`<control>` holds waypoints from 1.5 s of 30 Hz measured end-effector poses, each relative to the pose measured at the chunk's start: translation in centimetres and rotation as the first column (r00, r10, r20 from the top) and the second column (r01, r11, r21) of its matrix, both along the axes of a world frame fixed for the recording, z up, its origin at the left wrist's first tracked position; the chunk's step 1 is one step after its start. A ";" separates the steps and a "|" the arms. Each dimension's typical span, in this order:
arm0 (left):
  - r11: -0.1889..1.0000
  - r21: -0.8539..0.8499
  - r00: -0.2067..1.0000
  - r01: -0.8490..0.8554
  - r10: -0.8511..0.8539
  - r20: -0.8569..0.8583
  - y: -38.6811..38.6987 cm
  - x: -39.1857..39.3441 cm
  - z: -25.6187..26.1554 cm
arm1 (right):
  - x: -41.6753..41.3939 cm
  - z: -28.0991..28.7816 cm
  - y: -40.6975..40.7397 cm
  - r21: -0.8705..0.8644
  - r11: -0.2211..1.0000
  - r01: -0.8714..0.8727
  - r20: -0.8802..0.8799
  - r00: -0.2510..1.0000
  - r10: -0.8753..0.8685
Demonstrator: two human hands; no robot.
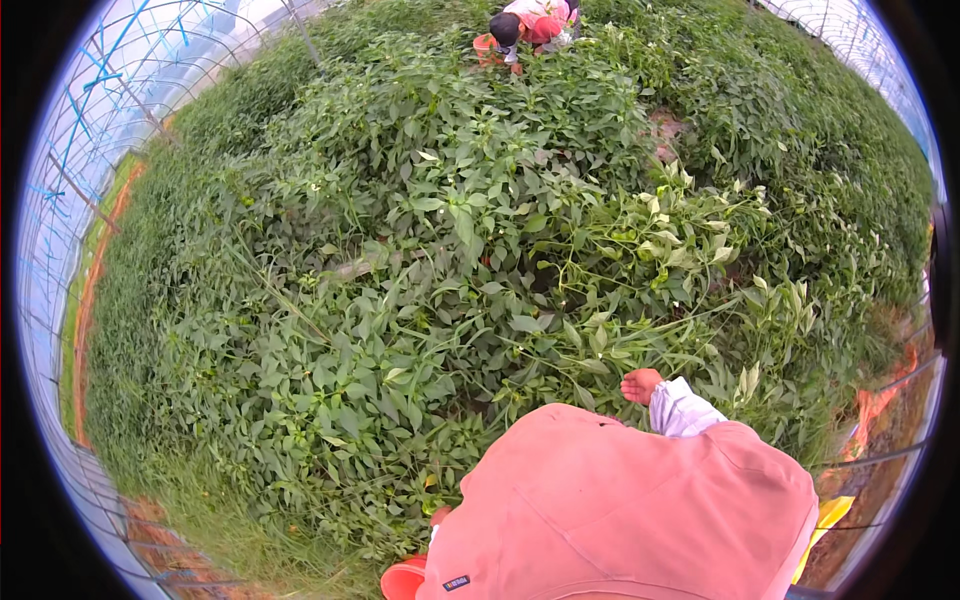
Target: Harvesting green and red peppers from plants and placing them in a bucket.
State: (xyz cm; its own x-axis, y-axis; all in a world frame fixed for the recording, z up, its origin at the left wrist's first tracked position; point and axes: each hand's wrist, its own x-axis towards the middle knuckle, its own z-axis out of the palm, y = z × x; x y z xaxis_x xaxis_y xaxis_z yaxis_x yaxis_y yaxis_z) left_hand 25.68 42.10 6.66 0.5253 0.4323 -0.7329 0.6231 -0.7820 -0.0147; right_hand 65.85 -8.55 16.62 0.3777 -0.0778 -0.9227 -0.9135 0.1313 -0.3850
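Observation:
My right hand (640, 386), in a pale lilac cuff, is over the leaves of the pepper plants (420, 300), right of centre. Its fingers are loosely curled; no object shows in it, and its inner side is hidden. My left hand (440, 516) shows only as a small part at the lower left edge of my pink top (630, 510), beside low leaves and above a red bucket (403, 577). What it touches is hidden. Some stems right of centre lean over, with pale leaf undersides and green peppers showing.
Dense plants spread ahead and to both sides, with long grass at lower left. A co-worker (532, 26) bends over the plants at the top, beside another red bucket (487, 49). Curved greenhouse hoops with plastic film stand around. Something yellow (823, 529) is at lower right.

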 end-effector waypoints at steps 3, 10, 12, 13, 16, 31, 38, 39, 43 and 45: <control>1.000 -0.014 1.000 -0.014 0.014 -0.008 0.1 -0.4 0.1 | 0.1 0.3 0.1 0.010 1.000 -0.007 -0.001 1.000 0.007; 0.996 0.006 0.993 0.086 -0.086 0.085 -0.2 -0.6 0.1 | 0.4 0.1 0.1 0.015 1.000 -0.012 -0.010 1.000 0.012; 0.996 -0.008 0.994 0.085 -0.084 0.068 -0.2 -0.6 0.2 | 0.2 -0.2 0.0 -0.028 1.000 -0.013 -0.039 0.999 0.012; 0.997 -0.018 0.996 0.080 -0.079 0.050 -0.2 -0.7 0.2 | 0.1 -0.4 -0.1 0.022 0.999 -0.029 -0.014 0.999 0.029; 0.993 -0.028 0.993 0.117 -0.117 0.021 -0.1 -0.7 0.3 | 0.0 -0.6 -0.1 -0.019 1.000 -0.023 -0.017 1.000 0.023; 0.997 0.030 0.997 0.072 -0.072 -0.022 -0.2 -0.3 -0.1 | 0.5 -0.2 0.8 -0.044 0.997 -0.068 -0.017 0.998 0.067; 0.997 0.055 0.995 0.051 -0.056 0.086 -0.8 -0.6 0.5 | 0.7 -0.6 1.1 -0.046 0.996 -0.077 -0.033 0.997 0.075; 0.998 0.055 0.992 0.043 -0.049 0.114 -0.9 -0.6 0.6 | 0.7 -0.7 1.1 0.002 0.997 -0.081 -0.020 0.997 0.081; 0.996 0.082 0.993 -0.036 0.027 0.117 -1.0 0.0 0.5 | 0.6 -0.8 1.1 -0.008 0.995 -0.095 -0.027 0.995 0.095; 0.992 0.101 0.993 -0.074 0.064 0.103 -0.9 -0.2 0.5 | 0.5 -0.8 1.1 -0.062 0.992 -0.111 -0.043 0.993 0.108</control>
